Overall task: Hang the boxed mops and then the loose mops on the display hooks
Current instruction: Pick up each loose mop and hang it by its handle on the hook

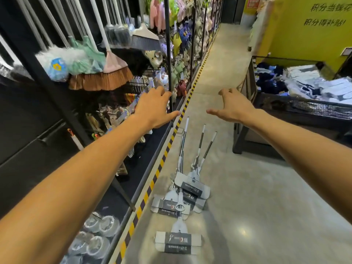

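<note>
Several boxed mops (190, 189) lie in a heap on the concrete floor beside the shelf base, heads toward me and handles (202, 141) pointing away. One more boxed mop head (178, 242) lies nearest me. My left hand (154, 107) is stretched forward above them, open, close to a black upright post (168, 54) of the display. My right hand (232, 107) is also held out, fingers spread, holding nothing. Both hands hover well above the mops.
Brooms and dusters (99, 73) hang on the black display rack at left. A yellow-and-black striped edge (165, 151) runs along the shelf base. A black wire bin of folded clothes (304, 86) stands at right. The aisle floor (266, 206) runs ahead between them.
</note>
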